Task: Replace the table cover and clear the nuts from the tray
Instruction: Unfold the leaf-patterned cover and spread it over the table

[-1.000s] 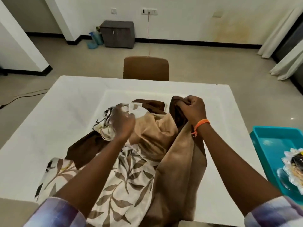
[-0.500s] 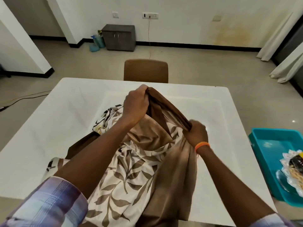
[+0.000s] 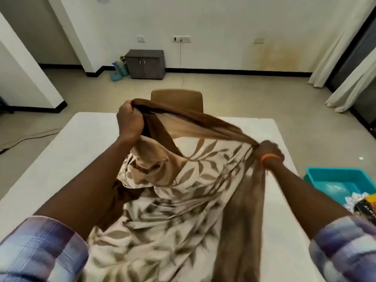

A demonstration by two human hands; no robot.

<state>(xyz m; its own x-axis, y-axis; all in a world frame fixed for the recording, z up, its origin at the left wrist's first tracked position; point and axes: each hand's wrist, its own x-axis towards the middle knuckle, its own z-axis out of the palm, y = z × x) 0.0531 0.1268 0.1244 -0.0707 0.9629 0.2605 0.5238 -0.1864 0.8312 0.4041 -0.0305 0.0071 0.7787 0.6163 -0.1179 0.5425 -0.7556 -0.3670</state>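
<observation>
Both hands (image 3: 130, 119) (image 3: 266, 149) grip the leaf-print cover (image 3: 183, 200) above the white table (image 3: 61, 159).

A white wall (image 3: 213, 21) ran across the top of the frame, stained yellowish at upper right, with a black skirting along its foot. A small grey cabinet (image 3: 145, 63) stood against it, left of centre, on a beige tiled floor (image 3: 254, 94). A brown chair (image 3: 177, 98) stood at centre. Pale curtains (image 3: 350, 64) hung at the right edge.
</observation>
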